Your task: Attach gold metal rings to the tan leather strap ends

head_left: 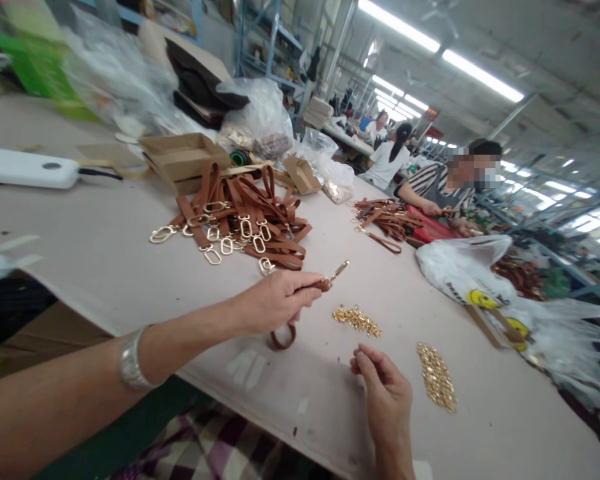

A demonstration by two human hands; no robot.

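My left hand (280,300) is closed around a brown leather wrist strap (284,339). The strap's loop hangs below the fingers, and its gold clasp (341,270) sticks out past the fingertips. Lower right, my right hand (386,393) has thumb and fingers pressed together; anything between them is too small to make out. Just beyond that hand lies a small heap of gold metal pieces (357,321). A second patch of gold pieces (436,377) is spread to its right. Behind my left hand is a pile of brown straps (250,213) with gold clasps.
Cardboard boxes (185,157) and plastic bags (265,113) crowd the table's back. A white handled device (30,167) lies at left. Across the table, a person (445,180) handles straps beside another strap pile (387,220). White bags (465,267) line the right edge.
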